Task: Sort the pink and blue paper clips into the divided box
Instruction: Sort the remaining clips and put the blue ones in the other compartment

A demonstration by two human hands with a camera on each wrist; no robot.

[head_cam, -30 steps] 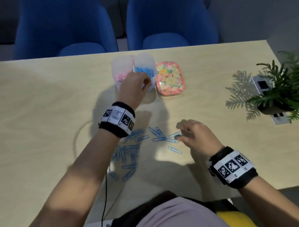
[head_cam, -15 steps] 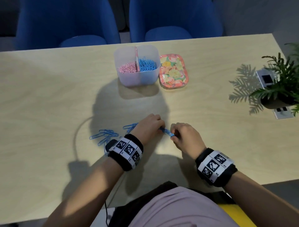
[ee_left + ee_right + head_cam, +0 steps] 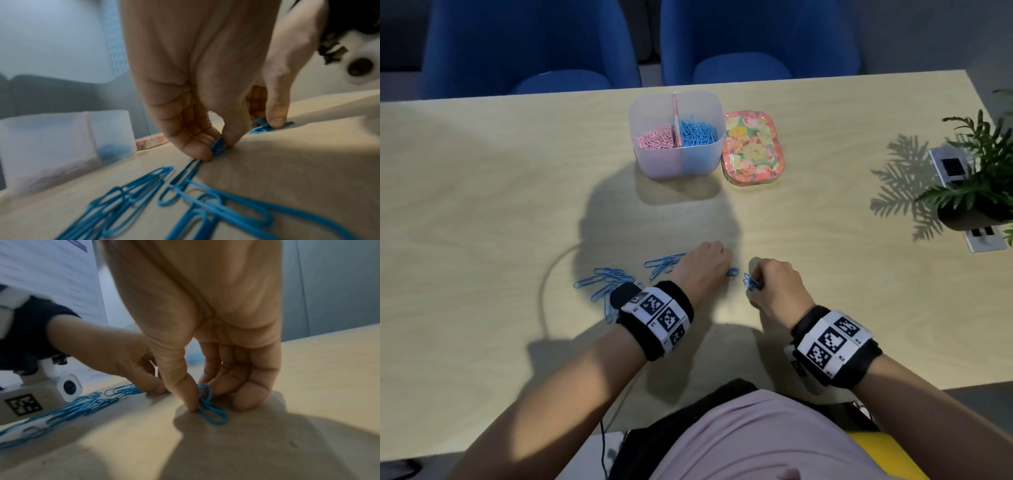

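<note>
On the near half of a pale wood-grain table (image 3: 482, 192), both hands work close together at a scatter of loose blue clips (image 3: 606, 277) lying flat, left of centre. Left hand (image 3: 702, 265) knuckles up; its fingers (image 3: 197, 149) are curled and pinching a few blue clips against the table, seen clearly in the left wrist view. Right hand (image 3: 777, 284) just beside it, apart by a narrow gap; thumb and curled fingers (image 3: 185, 392) grasp a small bunch of blue clips (image 3: 211, 408) whose lower loops touch the table. Both wrists carry black bands with black-and-white square markers. Farther back, near the table's far edge, stands the divided box (image 3: 654, 161), translucent, with pink clips (image 3: 655, 138) in its left compartment and blue clips (image 3: 697, 132) in its right, a pink divider between them. A floral tin (image 3: 753, 147) sits touching or just beside the box on its right; cannot tell which. At the right edge, a potted plant (image 3: 976, 178) throws a feathery shadow onto the wood, near two inset socket plates. The person's head and arms cast a broad dark shadow across the middle of the table. Two blue chairs (image 3: 527, 44) are pushed up behind the far edge; grey wall beyond. A thin dark cable curves over the table left of the loose clips.
</note>
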